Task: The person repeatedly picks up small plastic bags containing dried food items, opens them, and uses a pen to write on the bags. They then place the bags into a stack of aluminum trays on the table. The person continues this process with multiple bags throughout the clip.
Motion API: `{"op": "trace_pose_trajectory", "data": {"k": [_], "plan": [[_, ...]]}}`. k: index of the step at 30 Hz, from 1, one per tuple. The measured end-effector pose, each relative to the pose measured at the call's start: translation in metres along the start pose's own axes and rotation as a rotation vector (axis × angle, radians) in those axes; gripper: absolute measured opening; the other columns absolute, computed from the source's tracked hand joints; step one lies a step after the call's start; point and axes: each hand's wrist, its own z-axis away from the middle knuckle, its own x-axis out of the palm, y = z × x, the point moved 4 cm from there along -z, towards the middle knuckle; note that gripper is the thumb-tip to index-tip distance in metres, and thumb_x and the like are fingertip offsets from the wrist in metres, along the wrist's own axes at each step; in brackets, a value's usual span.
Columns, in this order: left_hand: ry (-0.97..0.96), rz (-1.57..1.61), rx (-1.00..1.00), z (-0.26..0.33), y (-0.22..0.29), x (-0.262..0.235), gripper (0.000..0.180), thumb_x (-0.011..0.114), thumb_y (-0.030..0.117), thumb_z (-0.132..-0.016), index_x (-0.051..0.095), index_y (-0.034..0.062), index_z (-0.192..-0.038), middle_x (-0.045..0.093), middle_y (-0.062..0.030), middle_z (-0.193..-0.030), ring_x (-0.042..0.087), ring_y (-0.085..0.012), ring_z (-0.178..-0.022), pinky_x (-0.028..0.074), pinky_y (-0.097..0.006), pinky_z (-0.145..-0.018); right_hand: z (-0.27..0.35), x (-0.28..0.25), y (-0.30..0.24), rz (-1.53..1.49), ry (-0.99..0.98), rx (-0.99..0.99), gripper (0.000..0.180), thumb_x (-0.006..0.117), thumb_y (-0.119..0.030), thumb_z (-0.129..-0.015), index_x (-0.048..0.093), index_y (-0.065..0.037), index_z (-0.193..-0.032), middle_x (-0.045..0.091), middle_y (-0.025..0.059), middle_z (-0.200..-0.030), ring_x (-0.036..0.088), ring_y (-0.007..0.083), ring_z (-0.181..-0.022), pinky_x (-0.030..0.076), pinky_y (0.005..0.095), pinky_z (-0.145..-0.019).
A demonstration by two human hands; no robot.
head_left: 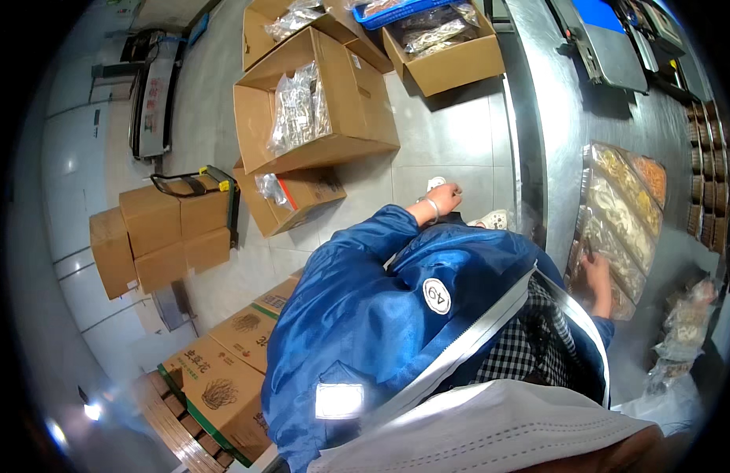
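Note:
On the metal table at the right lies a large clear plastic pack (615,206) with diagonal sections of orange, yellow, white and brownish dried food. My right hand (598,276) is at its near left side, fingers closed round a thin dark stick-like object (590,249) whose kind I cannot make out. Over the floor, away from the table, hangs my left hand (444,195), its fingers loosely curled with nothing in them. A pale bracelet (433,208) circles that wrist.
Open cardboard boxes (365,106) with clear bags stand ahead on the tiled floor. A blue basket (392,14) is beyond. Stacked cartons (180,229) and printed cartons (223,370) are at left. A scale-like device (609,47), brown stacks (705,173) and bagged goods (684,323) occupy the table.

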Motion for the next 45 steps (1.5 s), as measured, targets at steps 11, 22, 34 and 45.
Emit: {"op": "trace_pose_trajectory", "data": {"k": [11,22,34,45], "plan": [[-0.069,0.077,0.107,0.003,-0.047,0.004,0.039,0.061,0.033,-0.089,0.066,0.0042,-0.115,0.070,-0.0208,-0.103,0.066,-0.0369,-0.099,0.052,-0.040,-0.089,0.016,0.012,-0.001,0.244,0.208,-0.034,0.029,0.066,-0.027,-0.087,0.060,0.001,-0.092,0.063,0.0280,-0.086,0.059,0.0485,-0.086,0.047,0.0513,-0.073],[-0.143,0.077,0.122,-0.050,-0.083,-0.068,0.038,0.063,0.030,-0.088,0.067,0.0050,-0.116,0.070,-0.0205,-0.107,0.068,-0.0338,-0.101,0.052,-0.039,-0.090,0.020,0.014,-0.015,0.308,0.370,0.249,0.025,0.071,-0.026,-0.080,0.070,-0.004,-0.091,0.068,0.0232,-0.090,0.064,0.0426,-0.087,0.050,0.0511,-0.079],[-0.291,-0.200,0.361,-0.129,0.067,-0.094,0.039,0.062,0.030,-0.090,0.064,0.0046,-0.120,0.070,-0.0209,-0.106,0.066,-0.0348,-0.100,0.051,-0.039,-0.090,0.024,0.002,-0.019,0.273,0.326,0.310,0.030,0.076,-0.026,-0.072,0.071,-0.002,-0.089,0.069,0.0220,-0.092,0.065,0.0401,-0.090,0.051,0.0493,-0.081],[-0.168,-0.198,0.438,-0.169,0.127,-0.089,0.036,0.062,0.027,-0.091,0.064,0.0030,-0.117,0.071,-0.0183,-0.104,0.068,-0.0319,-0.097,0.052,-0.040,-0.088,0.038,0.001,-0.050,0.065,0.471,0.219,0.017,0.065,-0.017,-0.080,0.064,-0.001,-0.079,0.064,0.0252,-0.080,0.060,0.0468,-0.081,0.047,0.0517,-0.075]]}}
